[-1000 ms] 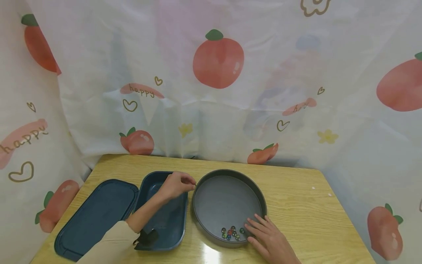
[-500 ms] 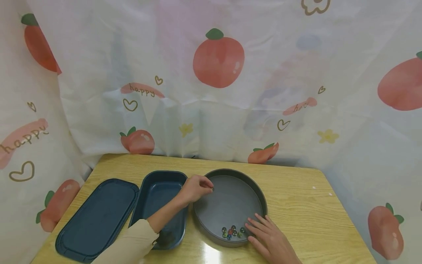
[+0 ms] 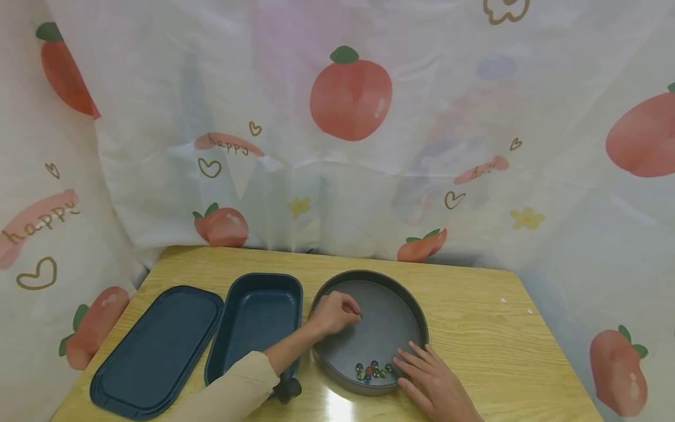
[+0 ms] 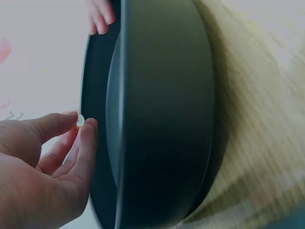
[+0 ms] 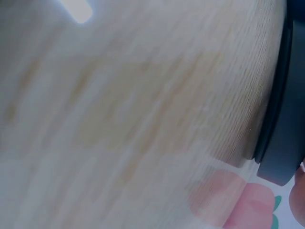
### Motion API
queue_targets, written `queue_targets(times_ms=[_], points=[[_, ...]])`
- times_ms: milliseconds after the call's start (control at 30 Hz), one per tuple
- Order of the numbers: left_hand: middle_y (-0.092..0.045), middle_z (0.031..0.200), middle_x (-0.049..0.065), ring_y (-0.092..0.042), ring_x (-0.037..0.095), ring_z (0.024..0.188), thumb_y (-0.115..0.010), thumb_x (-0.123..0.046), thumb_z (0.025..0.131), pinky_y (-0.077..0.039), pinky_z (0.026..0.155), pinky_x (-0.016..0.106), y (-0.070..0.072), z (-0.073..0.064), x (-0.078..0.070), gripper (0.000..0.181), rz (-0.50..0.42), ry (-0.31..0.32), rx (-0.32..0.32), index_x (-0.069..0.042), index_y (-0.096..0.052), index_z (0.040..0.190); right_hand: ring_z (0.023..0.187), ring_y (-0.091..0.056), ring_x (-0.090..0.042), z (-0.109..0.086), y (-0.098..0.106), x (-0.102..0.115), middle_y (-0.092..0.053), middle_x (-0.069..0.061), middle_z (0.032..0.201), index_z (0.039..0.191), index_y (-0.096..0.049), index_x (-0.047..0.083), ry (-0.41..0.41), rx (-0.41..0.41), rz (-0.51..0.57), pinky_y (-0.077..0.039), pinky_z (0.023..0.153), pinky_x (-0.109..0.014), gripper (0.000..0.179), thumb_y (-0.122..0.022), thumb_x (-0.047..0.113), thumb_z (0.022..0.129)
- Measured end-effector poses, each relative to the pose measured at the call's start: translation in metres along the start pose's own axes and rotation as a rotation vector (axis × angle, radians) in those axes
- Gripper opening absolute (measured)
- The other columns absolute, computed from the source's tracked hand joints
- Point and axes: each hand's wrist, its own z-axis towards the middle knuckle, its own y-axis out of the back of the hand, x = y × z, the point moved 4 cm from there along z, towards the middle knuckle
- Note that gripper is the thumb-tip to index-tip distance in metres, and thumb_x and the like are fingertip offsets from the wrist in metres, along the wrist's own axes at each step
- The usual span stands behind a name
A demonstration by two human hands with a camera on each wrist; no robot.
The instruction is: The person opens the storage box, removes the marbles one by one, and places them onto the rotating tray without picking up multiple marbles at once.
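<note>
My left hand is over the left part of a round dark grey baking pan. Its thumb and fingertips pinch a small clear marble, seen best in the left wrist view. Several coloured glass marbles lie together inside the pan near its front edge. My right hand rests at the pan's front right rim, fingers spread and nearly straight, fingertips reaching over the edge beside the marbles. In the right wrist view only a bit of that hand shows beside the pan's wall.
Left of the pan stands a deep dark blue rectangular container, partly covered by my left forearm. Farther left lies its flat dark blue lid. Everything sits on a wooden table, with a fruit-printed white curtain close behind.
My left hand has moved right and toward me, from above the blue container to over the pan, still pinching the marble. The right hand has stayed in place.
</note>
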Motion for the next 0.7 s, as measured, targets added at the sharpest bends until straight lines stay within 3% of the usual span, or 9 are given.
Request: queue_targets(times_ms=[233, 700], points=[[-0.064, 0.066, -0.009, -0.058, 0.008, 0.058, -0.081, -0.006, 0.08, -0.046, 0.052, 0.024, -0.017, 0.0, 0.005, 0.012, 0.065, 0.073, 0.004, -0.012, -0.073, 0.076, 0.126, -0.056, -0.027, 0.0, -0.001, -0.002, -0.066, 0.0, 0.13, 0.123, -0.073, 0.017, -0.009, 0.007, -0.002, -0.009, 0.117, -0.022, 0.039, -0.078, 0.028, 0.086], [-0.061, 0.069, -0.01, -0.053, 0.008, 0.063, -0.084, -0.011, 0.078, -0.044, 0.062, 0.028, -0.037, -0.008, 0.011, 0.016, 0.219, 0.126, 0.064, -0.018, -0.071, 0.071, 0.127, -0.054, -0.027, -0.001, -0.002, -0.003, -0.065, 0.0, 0.131, 0.124, -0.073, 0.017, -0.008, 0.018, -0.006, -0.009, 0.117, -0.022, 0.04, -0.078, 0.029, 0.086]])
